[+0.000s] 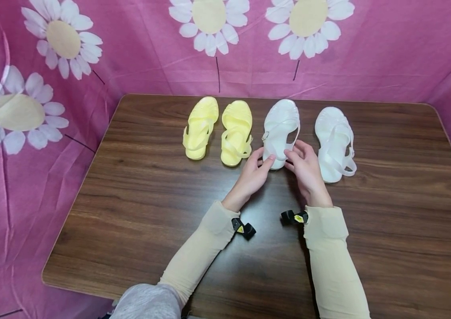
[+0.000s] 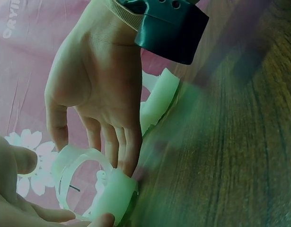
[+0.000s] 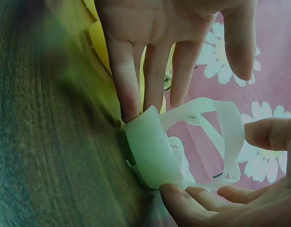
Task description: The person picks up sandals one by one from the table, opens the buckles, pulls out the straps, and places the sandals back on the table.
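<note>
A white sandal (image 1: 277, 117) lies toe away on the wooden table, with its heel end between both hands. The left hand (image 1: 252, 177) touches the left side of its heel with fairly straight fingertips (image 3: 130, 106). The left thumb (image 3: 242, 59) stands apart from the strap in the right wrist view. On the other side, the right hand (image 1: 308, 170) holds the heel end, fingertips along the sole's edge and thumb (image 3: 261, 135) at the ankle strap (image 3: 230, 125). The other white sandal (image 1: 331, 141) lies just right of the right hand.
Two yellow sandals (image 1: 200, 128) (image 1: 236, 133) lie side by side to the left, toes away. All stand near the back edge of the brown wooden table (image 1: 138, 199). A pink cloth (image 1: 141, 40) with daisies hangs behind. Black cameras (image 1: 243, 228) sit on both wrists.
</note>
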`<state>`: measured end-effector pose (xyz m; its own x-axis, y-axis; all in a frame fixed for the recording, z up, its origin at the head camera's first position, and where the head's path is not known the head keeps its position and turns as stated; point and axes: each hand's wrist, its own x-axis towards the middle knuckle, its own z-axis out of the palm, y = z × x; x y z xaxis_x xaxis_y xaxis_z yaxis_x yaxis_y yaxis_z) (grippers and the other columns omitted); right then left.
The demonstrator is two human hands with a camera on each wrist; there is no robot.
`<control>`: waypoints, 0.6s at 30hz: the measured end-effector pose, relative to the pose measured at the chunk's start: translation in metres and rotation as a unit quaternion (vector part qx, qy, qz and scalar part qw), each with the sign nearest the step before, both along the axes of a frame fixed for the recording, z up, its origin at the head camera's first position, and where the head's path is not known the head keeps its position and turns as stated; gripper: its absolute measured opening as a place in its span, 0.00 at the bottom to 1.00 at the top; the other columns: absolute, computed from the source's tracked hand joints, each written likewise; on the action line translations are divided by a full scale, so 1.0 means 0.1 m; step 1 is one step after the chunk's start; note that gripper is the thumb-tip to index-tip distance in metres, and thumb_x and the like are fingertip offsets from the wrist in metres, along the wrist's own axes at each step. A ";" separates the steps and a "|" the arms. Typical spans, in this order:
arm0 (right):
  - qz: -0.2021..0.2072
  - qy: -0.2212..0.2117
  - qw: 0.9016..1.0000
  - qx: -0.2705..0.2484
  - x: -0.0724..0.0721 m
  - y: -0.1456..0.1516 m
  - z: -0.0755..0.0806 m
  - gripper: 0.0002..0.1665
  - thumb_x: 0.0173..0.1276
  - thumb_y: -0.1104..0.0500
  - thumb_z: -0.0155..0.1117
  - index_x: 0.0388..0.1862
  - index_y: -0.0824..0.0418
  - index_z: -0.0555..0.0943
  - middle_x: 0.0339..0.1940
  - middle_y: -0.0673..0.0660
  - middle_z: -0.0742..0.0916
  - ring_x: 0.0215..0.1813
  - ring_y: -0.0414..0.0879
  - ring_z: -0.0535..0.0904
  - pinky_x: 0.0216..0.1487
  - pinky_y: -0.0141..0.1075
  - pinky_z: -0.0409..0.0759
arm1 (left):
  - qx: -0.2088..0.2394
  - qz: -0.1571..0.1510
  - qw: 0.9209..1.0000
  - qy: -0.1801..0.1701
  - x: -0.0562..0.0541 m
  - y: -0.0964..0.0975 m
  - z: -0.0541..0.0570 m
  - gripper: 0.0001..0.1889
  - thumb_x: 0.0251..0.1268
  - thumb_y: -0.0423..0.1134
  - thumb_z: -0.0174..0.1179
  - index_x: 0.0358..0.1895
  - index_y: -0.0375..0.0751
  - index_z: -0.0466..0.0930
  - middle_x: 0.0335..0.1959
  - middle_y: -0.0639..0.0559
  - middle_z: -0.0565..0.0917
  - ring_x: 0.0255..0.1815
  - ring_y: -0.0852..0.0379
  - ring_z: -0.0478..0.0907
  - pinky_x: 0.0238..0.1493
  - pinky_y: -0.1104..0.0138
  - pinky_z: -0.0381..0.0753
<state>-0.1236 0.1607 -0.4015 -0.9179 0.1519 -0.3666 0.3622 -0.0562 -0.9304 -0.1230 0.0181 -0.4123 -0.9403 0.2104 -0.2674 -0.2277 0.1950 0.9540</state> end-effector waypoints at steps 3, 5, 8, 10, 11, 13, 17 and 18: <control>0.004 -0.004 1.000 0.000 0.00 0.00 0.01 0.39 0.73 0.58 0.52 0.76 0.63 0.49 0.75 0.64 0.64 0.64 0.49 0.70 0.68 0.46 0.69 | -0.001 -0.001 1.000 0.001 0.00 -0.01 0.00 0.28 0.74 0.48 0.49 0.72 0.41 0.61 0.70 0.46 0.68 0.63 0.51 0.73 0.63 0.60 0.72; 0.007 -0.006 1.000 0.001 0.01 0.01 0.03 0.39 0.73 0.57 0.52 0.77 0.63 0.48 0.75 0.64 0.64 0.65 0.50 0.70 0.68 0.46 0.69 | -0.004 -0.004 1.000 0.001 0.00 -0.02 0.01 0.28 0.74 0.48 0.49 0.72 0.41 0.60 0.70 0.47 0.68 0.63 0.51 0.73 0.63 0.60 0.72; 0.011 -0.009 1.000 0.004 0.01 0.03 0.04 0.40 0.73 0.56 0.52 0.77 0.62 0.48 0.75 0.64 0.64 0.64 0.49 0.70 0.67 0.45 0.70 | -0.012 -0.007 1.000 0.002 0.00 -0.02 0.02 0.29 0.74 0.49 0.49 0.72 0.40 0.59 0.69 0.46 0.69 0.62 0.52 0.73 0.63 0.60 0.72; 0.015 -0.009 1.000 0.005 0.02 0.04 0.04 0.40 0.73 0.56 0.52 0.77 0.62 0.47 0.75 0.65 0.64 0.62 0.48 0.71 0.66 0.43 0.71 | -0.017 -0.008 1.000 0.002 0.00 -0.02 0.02 0.30 0.74 0.49 0.49 0.73 0.40 0.58 0.67 0.44 0.70 0.61 0.51 0.73 0.62 0.60 0.72; 0.017 -0.009 1.000 0.006 0.02 0.05 0.04 0.40 0.73 0.56 0.52 0.77 0.63 0.47 0.75 0.65 0.64 0.61 0.47 0.72 0.64 0.41 0.72 | -0.020 -0.008 1.000 0.003 0.00 -0.02 0.02 0.30 0.74 0.49 0.49 0.73 0.40 0.58 0.66 0.44 0.71 0.61 0.51 0.73 0.62 0.59 0.72; 0.023 -0.010 1.000 0.007 0.03 0.06 0.05 0.40 0.73 0.56 0.52 0.77 0.63 0.47 0.74 0.65 0.65 0.58 0.45 0.73 0.61 0.39 0.74 | -0.024 -0.008 1.000 0.003 0.00 -0.02 0.02 0.30 0.74 0.49 0.50 0.73 0.39 0.58 0.65 0.43 0.72 0.60 0.51 0.74 0.62 0.59 0.73; 0.039 -0.015 0.999 0.019 0.04 0.08 0.06 0.41 0.73 0.54 0.52 0.77 0.64 0.47 0.73 0.66 0.66 0.57 0.44 0.73 0.58 0.35 0.75 | -0.027 -0.011 1.000 0.006 0.00 -0.02 0.00 0.30 0.74 0.49 0.50 0.72 0.39 0.58 0.64 0.43 0.73 0.58 0.51 0.76 0.62 0.60 0.73; 0.042 -0.017 0.999 0.021 0.04 0.08 0.06 0.41 0.73 0.54 0.52 0.77 0.64 0.46 0.73 0.66 0.66 0.57 0.44 0.73 0.58 0.35 0.75 | -0.028 -0.013 1.000 0.007 0.00 -0.02 0.00 0.29 0.74 0.48 0.50 0.72 0.38 0.59 0.64 0.43 0.74 0.58 0.51 0.76 0.62 0.60 0.73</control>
